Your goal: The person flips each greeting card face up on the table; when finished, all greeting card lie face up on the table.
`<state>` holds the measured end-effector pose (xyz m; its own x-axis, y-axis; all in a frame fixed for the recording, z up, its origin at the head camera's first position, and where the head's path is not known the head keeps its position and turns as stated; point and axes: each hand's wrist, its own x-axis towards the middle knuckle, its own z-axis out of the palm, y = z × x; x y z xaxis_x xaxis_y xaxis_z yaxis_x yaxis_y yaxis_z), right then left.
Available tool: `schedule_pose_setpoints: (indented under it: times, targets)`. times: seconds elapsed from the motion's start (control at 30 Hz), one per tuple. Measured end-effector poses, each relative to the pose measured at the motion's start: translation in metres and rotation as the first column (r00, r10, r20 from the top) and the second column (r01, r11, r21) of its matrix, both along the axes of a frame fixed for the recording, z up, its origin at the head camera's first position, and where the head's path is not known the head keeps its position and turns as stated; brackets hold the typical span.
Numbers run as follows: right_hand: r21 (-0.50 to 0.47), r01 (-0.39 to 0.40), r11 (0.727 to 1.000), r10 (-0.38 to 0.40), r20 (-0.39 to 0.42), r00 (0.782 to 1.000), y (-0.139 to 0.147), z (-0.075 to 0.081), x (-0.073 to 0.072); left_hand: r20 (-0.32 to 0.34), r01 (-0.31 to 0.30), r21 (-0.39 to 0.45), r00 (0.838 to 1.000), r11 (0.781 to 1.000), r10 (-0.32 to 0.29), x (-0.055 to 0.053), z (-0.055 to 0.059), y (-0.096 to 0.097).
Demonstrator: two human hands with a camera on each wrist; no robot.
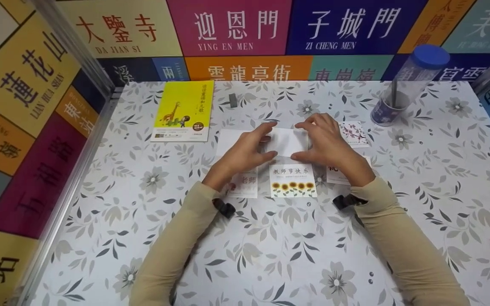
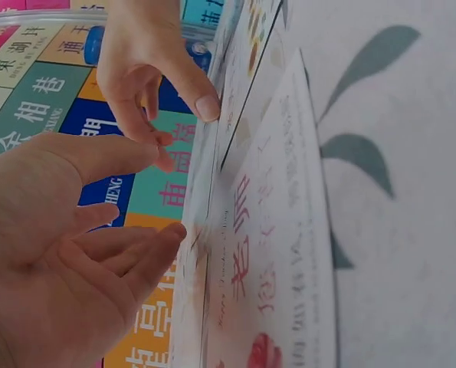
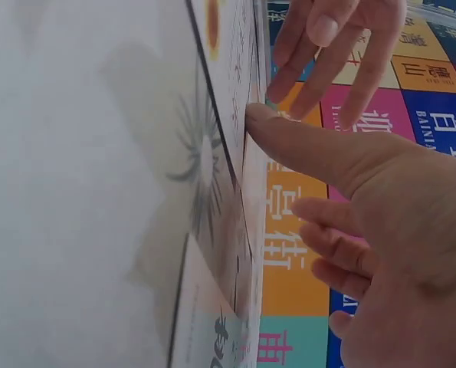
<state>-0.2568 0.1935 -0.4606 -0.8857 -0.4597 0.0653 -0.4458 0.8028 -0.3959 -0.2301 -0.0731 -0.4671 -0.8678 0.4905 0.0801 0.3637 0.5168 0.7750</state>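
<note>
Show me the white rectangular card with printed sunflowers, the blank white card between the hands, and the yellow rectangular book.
White sunflower card (image 1: 292, 180): head view, middle of its face.
Blank white card (image 1: 288, 143): head view, bare middle.
Yellow rectangular book (image 1: 183, 111): head view, middle of its front cover.

There are two bare hands (image 1: 248, 149), two black wrist-worn devices (image 1: 224, 208), four printed rectangular cards (image 1: 292, 180), two plain white rectangular cards (image 1: 286, 143), one yellow-covered book (image 1: 183, 111), one small grey block (image 1: 233, 100) and one clear blue-lidded cylindrical container (image 1: 411, 87).
</note>
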Motion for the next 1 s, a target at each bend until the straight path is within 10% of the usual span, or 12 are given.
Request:
schedule_pose_setpoints:
  times: [0.37, 0.73, 0.87, 1.0]
  targets:
    - [-0.048, -0.006, 0.999, 0.014, 0.173, 0.985, 0.008, 0.001, 0.001, -0.019, 0.046, -0.072, 0.999, 0.996, -0.048, -0.002, 0.000, 0.003]
    - [-0.123, 0.064, 0.990, -0.089, -0.207, 0.974, 0.006, 0.006, 0.002, 0.049, 0.050, 0.078, 0.997, 0.996, -0.054, 0.002, -0.005, 0.005]
    - [-0.238, 0.064, 0.969, -0.126, -0.256, 0.958, 0.006, 0.015, 0.004, 0.101, 0.046, 0.336, 0.991, 0.941, -0.085, 0.004, -0.001, 0.008]
    - [-0.413, 0.015, 0.911, -0.109, -0.205, 0.973, 0.008, 0.023, 0.007, 0.112, 0.043, 0.555, 0.986, 0.831, -0.126, 0.004, 0.006, 0.012]
